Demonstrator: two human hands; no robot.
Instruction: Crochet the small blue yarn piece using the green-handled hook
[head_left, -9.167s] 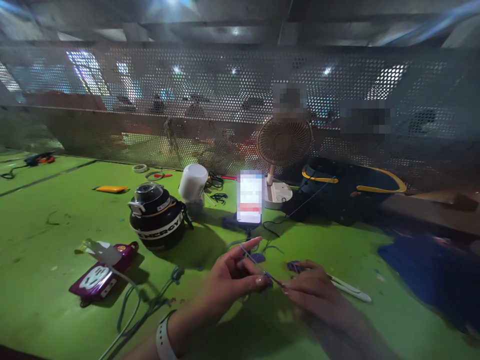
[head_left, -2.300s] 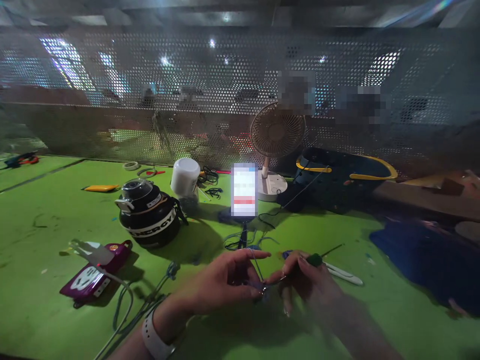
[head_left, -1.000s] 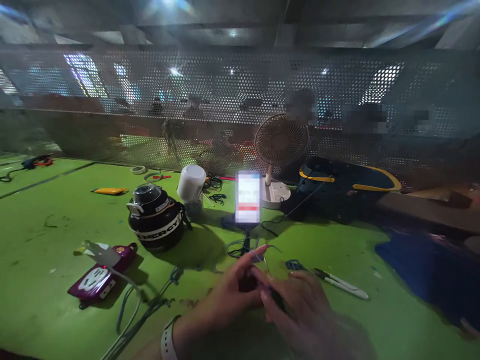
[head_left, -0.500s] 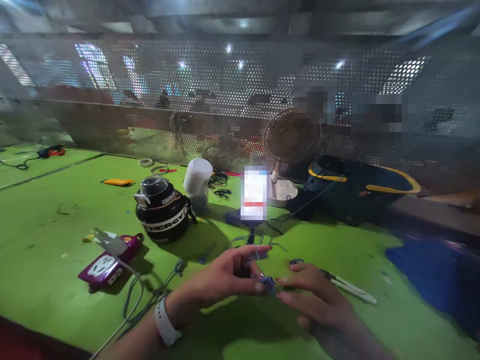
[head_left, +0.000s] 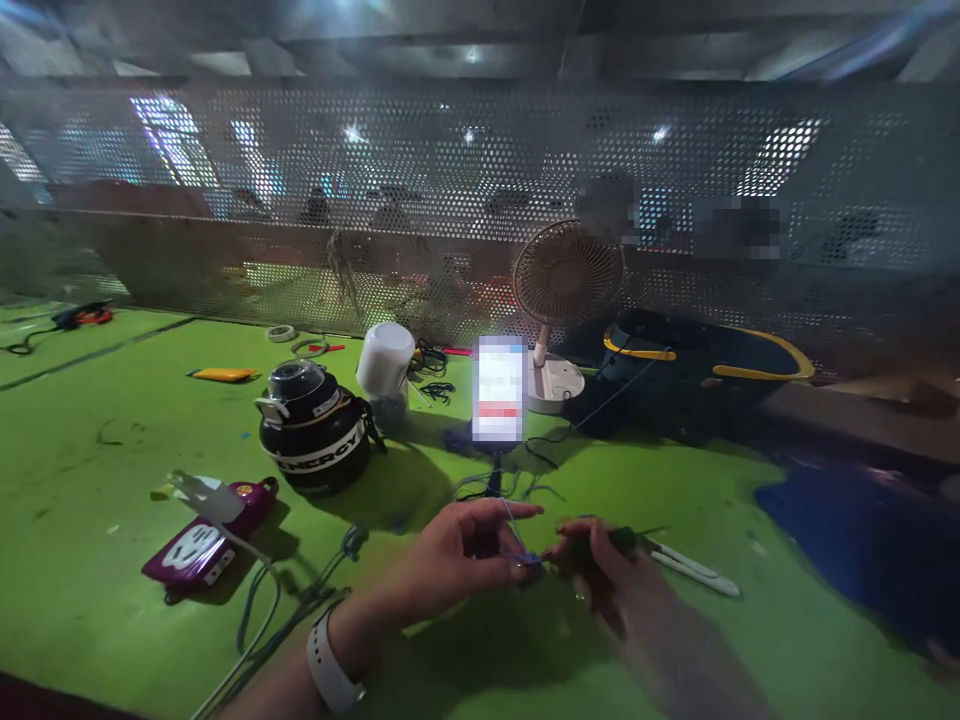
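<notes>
My left hand (head_left: 457, 560) pinches a small blue-purple crochet piece (head_left: 531, 562) between thumb and fingers. A strand of yarn (head_left: 510, 515) runs from the piece up over its raised index finger. Just right of the piece, my right hand (head_left: 607, 575) has curled fingers and is blurred. It seems to grip a thin crochet hook (head_left: 656, 529), of which only a slim end shows beyond the hand. White-handled thread snips (head_left: 697, 572) lie on the green table (head_left: 600, 680) beside the right hand.
A lit phone (head_left: 499, 390) stands upright ahead, with a fan (head_left: 568, 275) behind it. To the left are a black flask (head_left: 315, 430), a white-capped jar (head_left: 386, 360) and a purple power strip (head_left: 206, 545) with a cable. A dark basket (head_left: 697, 380) and blue cloth (head_left: 847, 540) occupy the right.
My right hand has turned at the wrist and drawn slightly away from the crochet piece. The left hand keeps its pinch. The whole view has shifted slightly.
</notes>
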